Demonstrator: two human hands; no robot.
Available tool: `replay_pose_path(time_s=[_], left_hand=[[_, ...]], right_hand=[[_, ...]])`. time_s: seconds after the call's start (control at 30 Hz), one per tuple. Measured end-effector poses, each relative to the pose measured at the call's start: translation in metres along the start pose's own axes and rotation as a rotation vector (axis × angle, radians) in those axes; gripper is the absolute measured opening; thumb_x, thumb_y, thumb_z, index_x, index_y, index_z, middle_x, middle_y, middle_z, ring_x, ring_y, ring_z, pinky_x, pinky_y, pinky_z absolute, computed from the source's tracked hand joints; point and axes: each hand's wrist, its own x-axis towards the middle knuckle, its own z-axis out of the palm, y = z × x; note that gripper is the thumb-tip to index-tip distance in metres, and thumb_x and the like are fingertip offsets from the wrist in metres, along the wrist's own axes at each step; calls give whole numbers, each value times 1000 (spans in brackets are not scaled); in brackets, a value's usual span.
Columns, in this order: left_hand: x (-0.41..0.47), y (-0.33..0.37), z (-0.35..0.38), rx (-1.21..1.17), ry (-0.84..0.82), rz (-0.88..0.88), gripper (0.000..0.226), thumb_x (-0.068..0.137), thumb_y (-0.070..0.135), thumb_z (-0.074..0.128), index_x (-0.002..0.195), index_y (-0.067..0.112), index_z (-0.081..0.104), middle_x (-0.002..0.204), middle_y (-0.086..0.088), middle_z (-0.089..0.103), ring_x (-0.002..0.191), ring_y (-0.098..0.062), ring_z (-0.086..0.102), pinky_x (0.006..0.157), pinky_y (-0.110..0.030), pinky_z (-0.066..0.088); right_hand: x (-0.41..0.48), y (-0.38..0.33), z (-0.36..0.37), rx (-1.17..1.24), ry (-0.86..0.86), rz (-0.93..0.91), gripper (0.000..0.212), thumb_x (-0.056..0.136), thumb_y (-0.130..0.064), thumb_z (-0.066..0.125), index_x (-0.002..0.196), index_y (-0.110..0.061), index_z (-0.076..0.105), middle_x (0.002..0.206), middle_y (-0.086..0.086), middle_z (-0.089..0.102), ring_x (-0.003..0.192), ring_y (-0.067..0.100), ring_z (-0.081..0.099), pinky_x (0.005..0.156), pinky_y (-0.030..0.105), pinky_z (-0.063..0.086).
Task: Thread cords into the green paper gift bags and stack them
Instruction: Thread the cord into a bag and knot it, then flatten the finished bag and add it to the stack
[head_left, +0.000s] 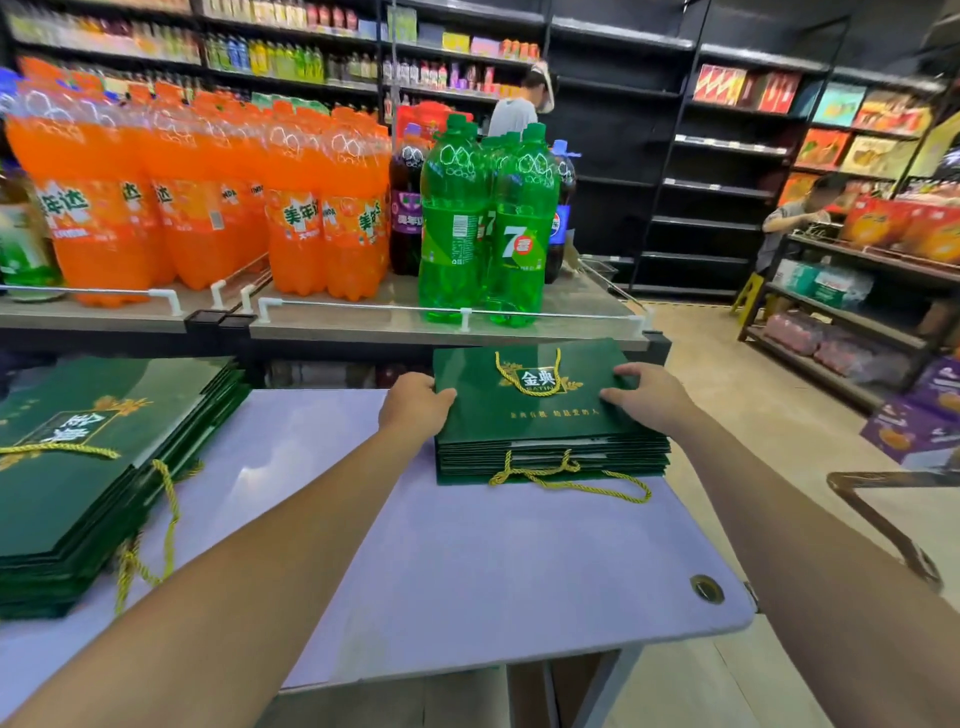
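Squaring corded top bag (519, 421) onto finished stack (597, 460): edge gripped by left hand (415, 408), right hand (644, 395) pressed flat. Left of stack, second pile (67, 493) probably not yet threaded.

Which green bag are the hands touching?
On the pale purple table, find the stack of green bags at the far right. It is the top bag: a gold cord loops on its face, with the left hand and right hand at its sides.
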Motion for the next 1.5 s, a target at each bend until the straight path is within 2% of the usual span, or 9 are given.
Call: replay_pose_path(time_s=[0.33, 0.43, 0.63, 0.83, 1.07, 1.17, 1.27, 1.4, 1.5], left_hand=[[-3, -1, 1, -12, -6, 57, 28, 101, 38, 59, 95, 12, 68, 89, 0, 69, 95, -25, 65, 88, -37, 54], [-14, -4, -13, -93, 0, 100, 35, 101, 34, 62, 131, 17, 62, 116, -1, 65, 110, -22, 59, 93, -34, 46], [-48, -32, -86, 193, 89, 412, 34, 99, 21, 61, 132, 27, 62, 137, 4, 54, 126, -18, 51, 98, -30, 44], [-87, -75, -190, 591, 220, 559, 34, 97, 28, 63, 131, 31, 64, 147, 5, 50, 137, -21, 42, 108, -41, 43], [-111, -140, -273, 882, 19, 108, 71, 96, 73, 28, 147, 26, 41, 160, -4, 38, 148, -34, 31, 116, -57, 33], [-122, -158, -285, 773, -29, 56, 57, 95, 75, 23, 111, 26, 49, 118, -4, 62, 114, -29, 53, 97, -53, 48], [-137, -156, -292, 758, -70, 115, 51, 96, 74, 19, 98, 31, 47, 94, 6, 60, 95, -23, 56, 86, -47, 53], [-154, -142, -285, 829, -116, 167, 76, 81, 92, 20, 122, 36, 51, 119, 10, 63, 108, -19, 58, 88, -44, 53], [-165, -139, -270, 835, -210, 171, 98, 71, 94, 36, 145, 32, 37, 149, 6, 45, 136, -21, 42, 107, -51, 42]], right_hand=[[-3, 8, 13, -185, 25, 7, 65, 83, -60, 56, 141, -30, 58, 149, 4, 54, 134, 35, 48, 107, 48, 48], [-24, -17, 14, -238, 103, -93, 54, 92, -46, 61, 143, -27, 58, 157, 6, 44, 144, 33, 37, 113, 50, 41], [-93, -90, 57, -79, 199, -456, 37, 91, -25, 67, 129, -22, 69, 143, 2, 54, 137, 24, 44, 113, 46, 38], [-159, -132, 131, -20, 62, -657, 40, 91, -25, 68, 131, -26, 65, 147, 0, 50, 140, 20, 40, 115, 45, 37], [-193, -137, 188, -48, -55, -666, 39, 95, -29, 64, 134, -22, 63, 150, 3, 48, 139, 24, 46, 114, 39, 36], [-197, -133, 195, -89, -70, -654, 38, 97, -34, 61, 134, -27, 62, 150, -3, 46, 140, 19, 44, 115, 36, 35], [-194, -134, 196, -128, -99, -630, 36, 98, -35, 58, 132, -28, 63, 149, -4, 47, 140, 18, 43, 116, 36, 35], [-192, -136, 196, -133, -134, -621, 34, 97, -34, 56, 130, -28, 65, 143, -7, 51, 136, 16, 46, 114, 35, 38], [-195, -141, 193, -107, -150, -627, 34, 98, -30, 58, 130, -25, 65, 138, -8, 57, 131, 13, 49, 112, 34, 40]])
